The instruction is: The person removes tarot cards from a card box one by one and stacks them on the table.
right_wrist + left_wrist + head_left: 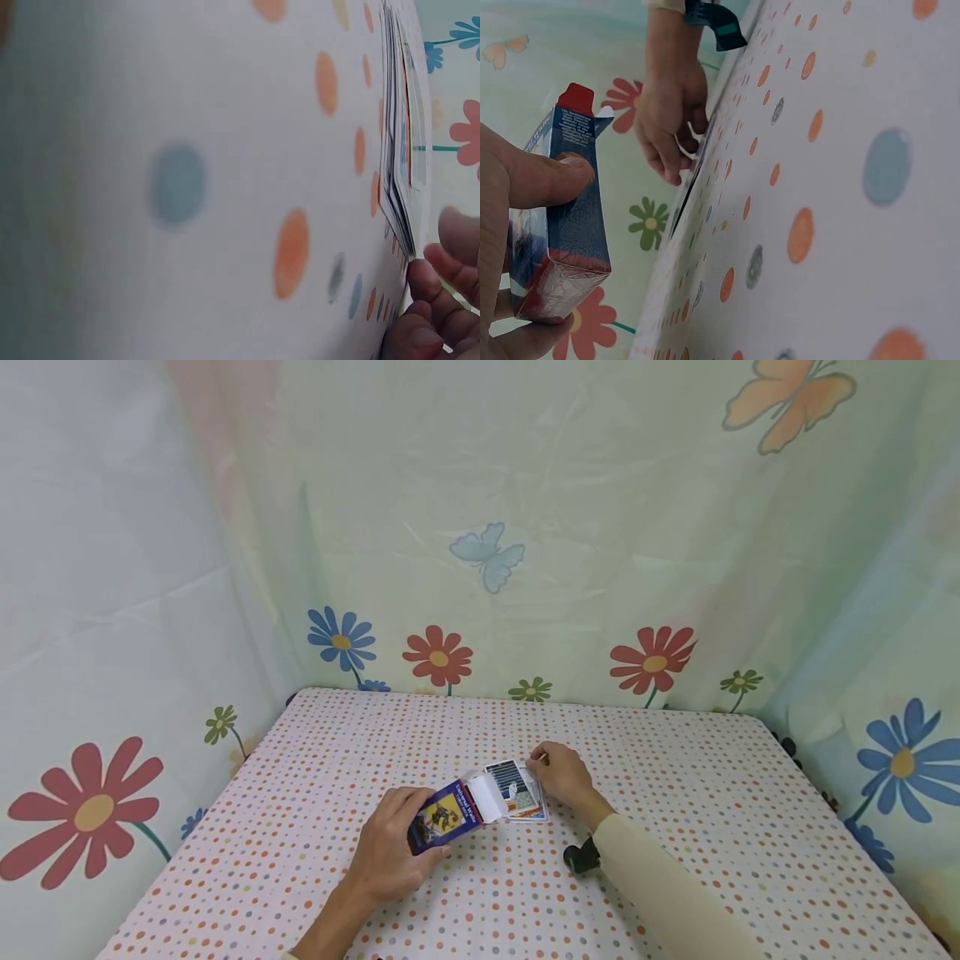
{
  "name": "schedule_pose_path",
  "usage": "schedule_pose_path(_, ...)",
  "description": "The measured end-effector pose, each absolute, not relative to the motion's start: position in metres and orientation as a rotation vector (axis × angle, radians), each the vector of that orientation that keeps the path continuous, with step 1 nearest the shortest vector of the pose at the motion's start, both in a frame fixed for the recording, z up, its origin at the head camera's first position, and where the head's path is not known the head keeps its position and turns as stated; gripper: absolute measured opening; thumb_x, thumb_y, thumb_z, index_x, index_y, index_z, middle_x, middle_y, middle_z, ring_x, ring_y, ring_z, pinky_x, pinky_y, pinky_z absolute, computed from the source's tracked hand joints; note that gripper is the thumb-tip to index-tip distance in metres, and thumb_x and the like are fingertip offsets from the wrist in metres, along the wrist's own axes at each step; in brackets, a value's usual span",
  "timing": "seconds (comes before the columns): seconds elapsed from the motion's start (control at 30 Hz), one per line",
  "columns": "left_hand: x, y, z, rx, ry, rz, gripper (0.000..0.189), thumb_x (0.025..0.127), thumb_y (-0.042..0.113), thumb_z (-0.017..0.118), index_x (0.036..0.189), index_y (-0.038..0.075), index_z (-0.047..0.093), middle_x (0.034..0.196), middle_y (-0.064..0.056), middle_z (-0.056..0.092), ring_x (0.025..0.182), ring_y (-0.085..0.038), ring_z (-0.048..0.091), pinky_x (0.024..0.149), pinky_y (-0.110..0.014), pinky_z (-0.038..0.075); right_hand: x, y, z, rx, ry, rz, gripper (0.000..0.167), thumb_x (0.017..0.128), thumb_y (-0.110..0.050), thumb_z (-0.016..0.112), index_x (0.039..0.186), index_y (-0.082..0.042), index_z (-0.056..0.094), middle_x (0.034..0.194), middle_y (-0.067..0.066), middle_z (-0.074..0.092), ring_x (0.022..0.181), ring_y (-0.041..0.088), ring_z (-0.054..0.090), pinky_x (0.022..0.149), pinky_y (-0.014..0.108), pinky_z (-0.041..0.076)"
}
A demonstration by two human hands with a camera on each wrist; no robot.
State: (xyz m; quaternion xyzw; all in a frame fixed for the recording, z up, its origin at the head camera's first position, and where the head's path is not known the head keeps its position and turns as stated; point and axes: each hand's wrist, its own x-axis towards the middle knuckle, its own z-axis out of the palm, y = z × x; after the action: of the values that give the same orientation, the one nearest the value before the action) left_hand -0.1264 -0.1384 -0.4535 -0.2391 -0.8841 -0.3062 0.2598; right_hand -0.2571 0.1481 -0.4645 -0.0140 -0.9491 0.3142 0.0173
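Observation:
My left hand (393, 843) grips a dark blue and red card box (442, 818) with a yellow picture panel, its white end flap folded out. In the left wrist view the thumb presses the side of the box (577, 195). A small loose stack of picture cards (517, 789) lies on the table just beyond the flap. At the stack's right edge is my right hand (562, 772), fingers loosely bent. In the right wrist view, a fingertip of the right hand (442, 292) is at a corner of the cards (394, 142), with the thumb apart from it.
A polka-dot cloth covers the table (360, 743). Hanging sheets with flowers and butterflies (487, 556) enclose its back and sides. A black strap piece (581, 857) sits at the right wrist, near the sleeve (660, 885).

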Motion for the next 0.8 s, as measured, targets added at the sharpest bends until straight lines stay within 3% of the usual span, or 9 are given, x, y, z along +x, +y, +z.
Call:
schedule_pose_path(0.23, -0.126, -0.138, -0.453, -0.646, -2.393, -0.836, 0.072, 0.065, 0.028, 0.095, 0.128, 0.011, 0.065, 0.122, -0.001, 0.062, 0.105, -0.011, 0.056, 0.083, -0.033, 0.055, -0.253, 0.147, -0.462, -0.020, -3.030, 0.908, 0.034, 0.090, -0.031, 0.077, 0.115, -0.011, 0.066, 0.086, 0.003, 0.058, 0.072, 0.020, 0.051, 0.063, 0.033, 0.037)
schedule_pose_path(0.8, -0.126, -0.139, -0.452, -0.654, -2.374, -0.830, 0.073, 0.065, 0.028, 0.095, 0.128, 0.008, 0.065, 0.121, -0.002, 0.062, 0.105, -0.012, 0.057, 0.084, -0.034, 0.055, -0.244, 0.144, -0.460, -0.049, -3.003, 0.971, 0.027, 0.091, -0.013, 0.074, 0.115, -0.005, 0.064, 0.079, 0.004, 0.057, 0.068, 0.018, 0.051, 0.060, 0.031, 0.039)
